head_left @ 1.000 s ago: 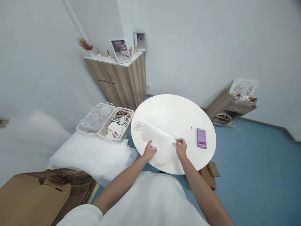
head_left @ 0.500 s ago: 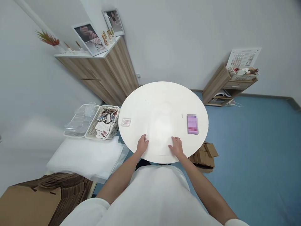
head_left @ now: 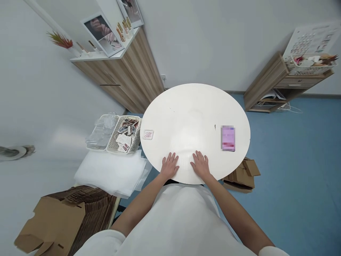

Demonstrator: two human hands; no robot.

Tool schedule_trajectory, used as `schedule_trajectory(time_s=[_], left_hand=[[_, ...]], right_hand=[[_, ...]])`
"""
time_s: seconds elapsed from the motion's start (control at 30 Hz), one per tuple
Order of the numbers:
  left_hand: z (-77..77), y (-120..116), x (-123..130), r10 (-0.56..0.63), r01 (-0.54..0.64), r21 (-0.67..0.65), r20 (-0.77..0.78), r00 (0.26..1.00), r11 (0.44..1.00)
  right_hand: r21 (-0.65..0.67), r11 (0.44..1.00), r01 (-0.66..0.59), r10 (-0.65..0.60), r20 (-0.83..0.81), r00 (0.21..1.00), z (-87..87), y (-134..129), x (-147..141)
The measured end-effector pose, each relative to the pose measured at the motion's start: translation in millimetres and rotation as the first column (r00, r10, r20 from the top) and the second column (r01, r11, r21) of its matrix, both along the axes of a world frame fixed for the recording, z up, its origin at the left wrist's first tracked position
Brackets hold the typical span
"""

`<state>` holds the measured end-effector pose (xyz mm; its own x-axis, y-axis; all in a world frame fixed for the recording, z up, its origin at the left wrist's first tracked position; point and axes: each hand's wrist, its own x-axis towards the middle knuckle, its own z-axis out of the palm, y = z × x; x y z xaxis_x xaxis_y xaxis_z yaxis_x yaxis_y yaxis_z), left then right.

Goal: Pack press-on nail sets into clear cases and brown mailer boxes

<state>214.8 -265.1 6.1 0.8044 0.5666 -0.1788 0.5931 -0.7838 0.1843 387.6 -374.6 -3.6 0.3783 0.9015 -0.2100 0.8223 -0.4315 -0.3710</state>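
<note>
Flat on the near part of a white oval table (head_left: 191, 99), my left hand (head_left: 169, 166) lies palm down with its fingers spread. A short gap to its right, my right hand (head_left: 200, 164) also rests flat, fingers apart. Neither hand holds anything that I can see. A brighter patch shows on the tabletop around and beyond the hands; I cannot tell if it is a thin sheet or glare. Toward the table's left edge lies a small clear pack (head_left: 148, 134) with pinkish contents. On the right side is a blurred purple and pink rectangular item (head_left: 228, 138).
Left of the table stand a white basket (head_left: 125, 133) of cards and a basket of clear plastic pieces (head_left: 102, 131). Below them are white sheets (head_left: 109, 172) and stacked flat cardboard (head_left: 58, 217). Cardboard boxes (head_left: 241, 176) sit on the floor at right. Wooden cabinets (head_left: 117, 78) line the wall.
Both hands have gone from curled fingers to lying flat and spread on the table. The camera view has shifted, so the table appears farther right and slightly larger.
</note>
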Motion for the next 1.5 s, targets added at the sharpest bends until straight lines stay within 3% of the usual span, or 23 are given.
schedule_trajectory(time_s=[0.23, 0.5, 0.57, 0.67, 0.77, 0.83, 0.93, 1.03, 1.13, 1.33, 1.5], left_hand=[[-4.7, 25, 9, -0.035, 0.035, -0.026, 0.014, 0.999, 0.999], [-4.8, 38, -10, -0.097, 0.109, -0.118, 0.104, 0.99, 0.987], [-3.3, 49, -18, -0.04, 0.064, -0.156, 0.151, 0.988, 0.986], [-1.5, 79, -35, 0.171, -0.118, -0.224, 0.232, 0.958, 0.967], [-1.9, 123, -53, 0.435, -0.343, -0.307, 0.318, 0.842, 0.888], [-4.3, 151, -64, 0.571, -0.442, -0.38, 0.368, 0.734, 0.812], [-10.3, 183, -72, 0.693, -0.481, -0.523, 0.354, 0.628, 0.704], [-16.5, 197, -76, 0.758, -0.474, -0.635, 0.295, 0.582, 0.611], [-19.9, 200, -76, 0.77, -0.456, -0.669, 0.287, 0.569, 0.586], [-17.1, 191, -72, 0.781, -0.415, -0.718, 0.288, 0.554, 0.559], [-6.3, 168, -60, 0.769, -0.335, -0.785, 0.261, 0.584, 0.522]], right_hand=[[0.004, 0.997, 0.075, -0.075, 0.037, 0.996, 2.9, 17, 4], [0.016, 0.973, 0.23, -0.231, 0.085, 0.969, 12.9, 24, -12], [0.054, 0.965, 0.258, -0.261, 0.07, 0.963, 16.9, 38, -23], [0.095, 0.964, 0.249, -0.248, -0.019, 0.969, 22.9, 76, -44], [0.087, 0.971, 0.221, -0.199, -0.211, 0.957, 28.5, 122, -68], [0.053, 0.978, 0.203, -0.167, -0.389, 0.906, 31.7, 152, -82], [-0.007, 0.98, 0.201, -0.163, -0.616, 0.771, 34.7, 188, -100], [-0.071, 0.97, 0.233, -0.196, -0.796, 0.573, 35.1, 212, -113], [-0.117, 0.955, 0.271, -0.226, -0.88, 0.417, 34.2, 226, -122], [-0.13, 0.943, 0.307, -0.223, -0.931, 0.289, 34.0, 227, -124], [-0.081, 0.904, 0.419, -0.205, -0.944, 0.258, 35.5, 196, -112]])
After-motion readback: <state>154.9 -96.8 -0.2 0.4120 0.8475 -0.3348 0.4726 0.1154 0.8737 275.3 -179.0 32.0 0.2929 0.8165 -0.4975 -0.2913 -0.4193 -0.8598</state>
